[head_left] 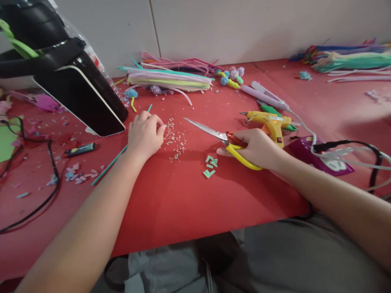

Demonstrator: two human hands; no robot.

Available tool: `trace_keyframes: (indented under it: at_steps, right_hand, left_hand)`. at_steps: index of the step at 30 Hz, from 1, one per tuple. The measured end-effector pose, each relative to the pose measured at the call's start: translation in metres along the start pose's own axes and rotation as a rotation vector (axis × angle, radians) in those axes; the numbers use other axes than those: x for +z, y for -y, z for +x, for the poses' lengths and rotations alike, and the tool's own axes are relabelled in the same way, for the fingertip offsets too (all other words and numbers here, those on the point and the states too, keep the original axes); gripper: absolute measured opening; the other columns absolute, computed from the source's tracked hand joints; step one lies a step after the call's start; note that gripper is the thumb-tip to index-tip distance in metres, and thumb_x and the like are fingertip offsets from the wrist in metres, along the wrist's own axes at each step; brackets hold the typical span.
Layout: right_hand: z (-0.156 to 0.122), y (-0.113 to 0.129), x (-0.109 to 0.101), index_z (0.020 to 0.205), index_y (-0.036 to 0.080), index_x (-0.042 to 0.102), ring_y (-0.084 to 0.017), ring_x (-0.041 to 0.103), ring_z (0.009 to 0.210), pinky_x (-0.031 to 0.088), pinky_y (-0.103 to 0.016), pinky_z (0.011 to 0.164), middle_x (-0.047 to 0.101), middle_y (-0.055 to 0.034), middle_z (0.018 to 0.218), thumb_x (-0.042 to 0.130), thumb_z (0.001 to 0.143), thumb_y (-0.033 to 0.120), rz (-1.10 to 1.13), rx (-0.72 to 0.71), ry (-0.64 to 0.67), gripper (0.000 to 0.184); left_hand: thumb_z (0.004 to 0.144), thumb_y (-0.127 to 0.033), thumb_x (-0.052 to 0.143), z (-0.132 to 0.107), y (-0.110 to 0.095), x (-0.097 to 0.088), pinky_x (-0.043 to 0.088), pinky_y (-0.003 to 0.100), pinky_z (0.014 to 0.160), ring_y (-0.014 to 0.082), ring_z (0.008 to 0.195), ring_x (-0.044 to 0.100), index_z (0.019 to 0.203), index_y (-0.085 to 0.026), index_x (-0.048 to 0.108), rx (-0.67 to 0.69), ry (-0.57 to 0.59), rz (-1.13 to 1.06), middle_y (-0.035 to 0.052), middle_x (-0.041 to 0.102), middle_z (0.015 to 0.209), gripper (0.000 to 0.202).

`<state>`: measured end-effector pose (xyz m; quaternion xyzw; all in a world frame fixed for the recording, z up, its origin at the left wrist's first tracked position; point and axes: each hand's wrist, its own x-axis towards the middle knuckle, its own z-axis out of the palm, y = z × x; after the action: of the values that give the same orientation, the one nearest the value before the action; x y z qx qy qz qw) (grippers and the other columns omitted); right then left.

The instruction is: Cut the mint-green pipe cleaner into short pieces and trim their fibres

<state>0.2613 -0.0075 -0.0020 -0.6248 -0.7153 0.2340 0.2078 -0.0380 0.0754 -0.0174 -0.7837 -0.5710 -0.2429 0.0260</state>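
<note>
My right hand grips a pair of scissors by its yellow and orange handles. The blades point left over the red tabletop and look closed. My left hand rests on the table with its fingers curled and thumb pressed in; whatever its fingertips hold is hidden. A thin teal stick runs under that hand and comes out beyond the knuckles. Between both hands lie scattered tiny pale clippings. Just below the scissors sit several small light-green cut pieces.
A yellow glue gun and a lilac hair straightener lie at right, beside a purple power strip with cords. Pipe cleaner bundles line the wall. A tall black bottle stands at left, near a dark utility knife.
</note>
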Motion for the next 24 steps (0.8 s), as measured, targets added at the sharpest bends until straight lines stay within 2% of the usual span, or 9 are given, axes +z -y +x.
trace_keyframes:
  at_steps: [5, 9, 12, 14, 16, 18, 21, 24]
  right_hand:
    - [0.000, 0.001, 0.000, 0.060, 0.023, 0.028, -0.012, 0.025, 0.059, 0.022, -0.032, 0.053, 0.028, 0.0028, 0.059, 0.072, 0.068, 0.077, 0.020, 0.026, 0.022, 0.070]
    - [-0.001, 0.000, -0.001, 0.060, 0.023, 0.028, -0.012, 0.025, 0.059, 0.021, -0.031, 0.053, 0.029, 0.0031, 0.059, 0.073, 0.069, 0.076, 0.017, 0.020, 0.021, 0.070]
    - [-0.001, 0.000, -0.001, 0.060, 0.023, 0.028, -0.011, 0.026, 0.059, 0.021, -0.031, 0.053, 0.029, 0.0041, 0.059, 0.073, 0.070, 0.074, 0.020, 0.016, 0.038, 0.069]
    - [-0.001, -0.001, -0.001, 0.060, 0.023, 0.029, -0.011, 0.025, 0.059, 0.022, -0.031, 0.053, 0.028, 0.0043, 0.060, 0.074, 0.068, 0.073, 0.024, 0.026, 0.031, 0.069]
    - [0.000, -0.001, -0.001, 0.059, 0.022, 0.030, -0.011, 0.025, 0.059, 0.022, -0.031, 0.052, 0.027, 0.0041, 0.060, 0.075, 0.067, 0.073, 0.034, 0.046, 0.008, 0.069]
    - [0.000, -0.001, -0.001, 0.059, 0.022, 0.031, -0.011, 0.025, 0.058, 0.021, -0.031, 0.051, 0.026, 0.0039, 0.059, 0.075, 0.068, 0.074, 0.056, 0.063, -0.008, 0.068]
    - [0.002, 0.000, 0.000, 0.058, 0.022, 0.033, -0.010, 0.024, 0.056, 0.019, -0.030, 0.050, 0.026, 0.0040, 0.058, 0.073, 0.068, 0.076, 0.089, 0.066, -0.027, 0.068]
    - [0.003, 0.000, 0.000, 0.056, 0.022, 0.034, -0.009, 0.024, 0.054, 0.019, -0.029, 0.049, 0.026, 0.0044, 0.057, 0.075, 0.065, 0.077, 0.115, 0.047, -0.049, 0.069]
  left_hand:
    - [0.088, -0.026, 0.061, 0.004, 0.002, -0.006, 0.045, 0.052, 0.091, 0.0332, 0.107, 0.060, 0.082, -0.021, 0.062, -0.015, -0.005, 0.005, 0.0127, 0.063, 0.105, 0.008]
    - [0.087, -0.031, 0.062, 0.004, 0.008, -0.032, 0.043, 0.052, 0.090, 0.0310, 0.106, 0.057, 0.078, -0.019, 0.064, -0.075, -0.027, 0.042, 0.0102, 0.060, 0.099, 0.015]
    - [0.081, -0.024, 0.063, 0.000, 0.012, -0.051, 0.042, 0.056, 0.087, 0.0321, 0.101, 0.054, 0.073, -0.019, 0.067, -0.117, -0.004, 0.108, 0.0104, 0.058, 0.091, 0.010]
    - [0.080, -0.021, 0.064, -0.004, 0.009, -0.056, 0.043, 0.056, 0.089, 0.0301, 0.098, 0.053, 0.078, -0.019, 0.070, -0.098, -0.024, 0.064, 0.0100, 0.059, 0.094, 0.007]
    - [0.084, -0.022, 0.063, -0.010, -0.003, -0.055, 0.047, 0.051, 0.090, 0.0263, 0.094, 0.055, 0.083, -0.018, 0.071, -0.001, -0.035, -0.052, 0.0098, 0.060, 0.095, 0.010]
    - [0.088, -0.024, 0.062, -0.017, -0.023, -0.051, 0.049, 0.042, 0.090, 0.0221, 0.092, 0.059, 0.087, -0.018, 0.071, 0.155, -0.016, -0.212, 0.0081, 0.062, 0.096, 0.010]
    - [0.093, -0.021, 0.059, -0.031, -0.060, -0.042, 0.051, 0.035, 0.085, 0.0179, 0.089, 0.063, 0.097, -0.019, 0.069, 0.299, 0.172, -0.315, 0.0047, 0.065, 0.098, 0.011]
    - [0.098, -0.024, 0.057, -0.042, -0.087, -0.034, 0.051, 0.035, 0.088, 0.0197, 0.097, 0.065, 0.111, -0.018, 0.068, 0.359, 0.313, -0.364, 0.0059, 0.066, 0.103, 0.018]
